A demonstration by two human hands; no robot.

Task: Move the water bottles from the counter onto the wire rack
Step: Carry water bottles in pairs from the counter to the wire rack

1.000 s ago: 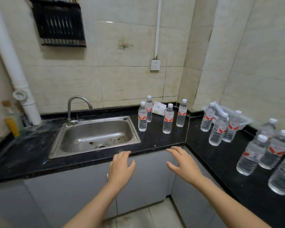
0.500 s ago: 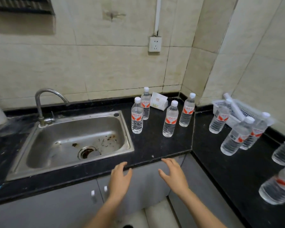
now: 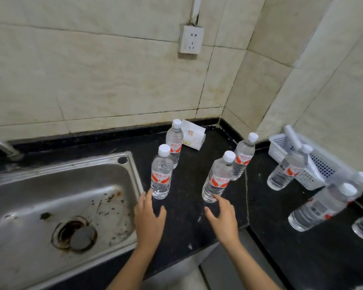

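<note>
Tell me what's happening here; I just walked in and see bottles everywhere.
A person has both hands open over the black counter beside the sink. The left hand is at the left front water bottle, the right hand at the right front water bottle; neither is gripped. Other bottles stand behind and near a white basket.

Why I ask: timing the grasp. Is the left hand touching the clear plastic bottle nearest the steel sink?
Cannot tell. Head view: the left hand borders the clear plastic bottle at its base; gap unclear.

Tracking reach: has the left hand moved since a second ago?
Yes: left hand advanced past black counter edge, up to clear plastic bottle beside steel sink.
</note>
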